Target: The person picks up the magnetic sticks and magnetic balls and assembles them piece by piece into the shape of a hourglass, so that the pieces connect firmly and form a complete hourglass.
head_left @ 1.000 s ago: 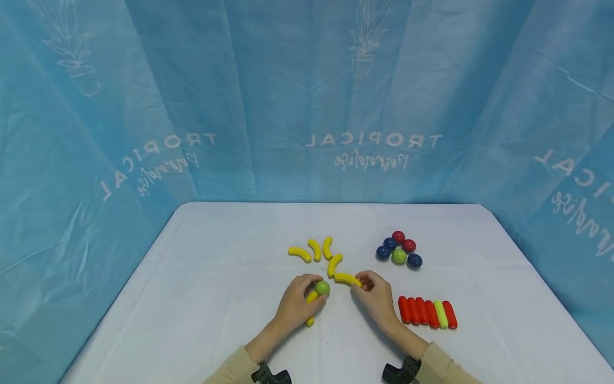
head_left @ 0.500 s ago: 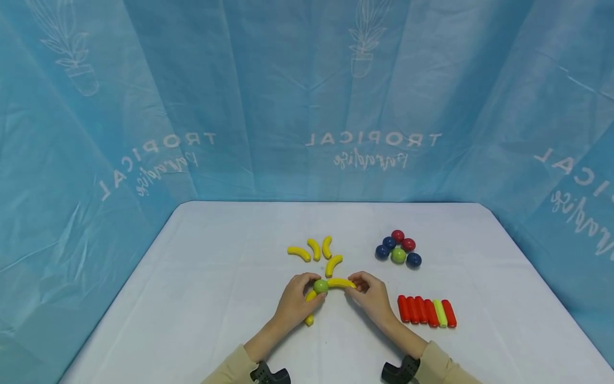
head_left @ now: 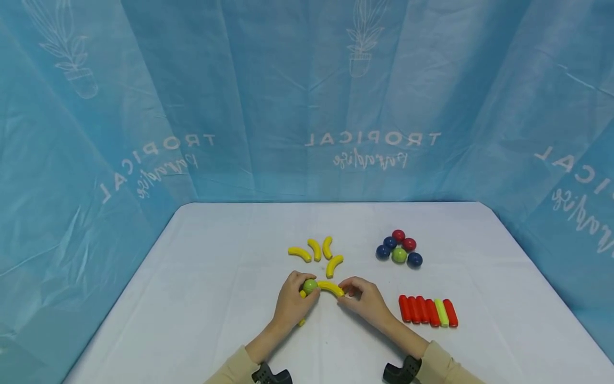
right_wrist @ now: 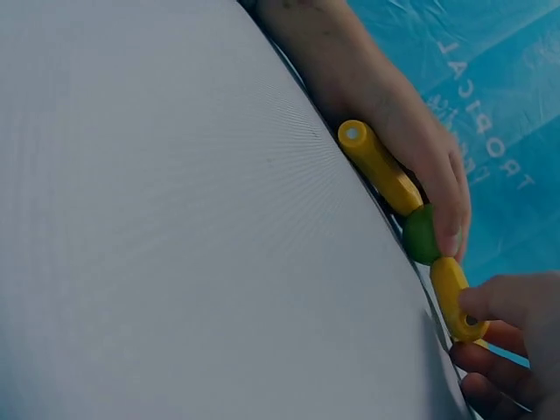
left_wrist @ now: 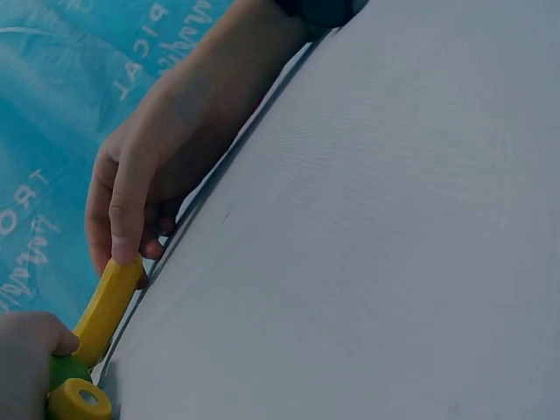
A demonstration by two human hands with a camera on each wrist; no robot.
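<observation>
In the head view my left hand (head_left: pixel 291 300) holds a green ball (head_left: pixel 310 286) between thumb and fingers. A curved yellow rod (head_left: pixel 301 322) runs from the ball back under that hand, which partly hides it. My right hand (head_left: pixel 365 300) pinches the outer end of a second curved yellow rod (head_left: pixel 331 288). This rod's inner end meets the ball's right side. Seen from the right wrist, the ball (right_wrist: pixel 421 234) sits between both rods, and the left-hand rod (right_wrist: pixel 378 166) shows a silvery disc in its end.
Several loose curved yellow rods (head_left: pixel 334 265) lie beyond my hands on the white table (head_left: pixel 216 277). Red, blue and green balls (head_left: pixel 399 256) are grouped at the back right. A row of straight red rods with one light green rod (head_left: pixel 441 313) lies right of my right hand.
My right hand has brought its yellow rod leftward from beside a loose rod until it meets the green ball. Both hands, with ball and rods, have then shifted slightly left.
</observation>
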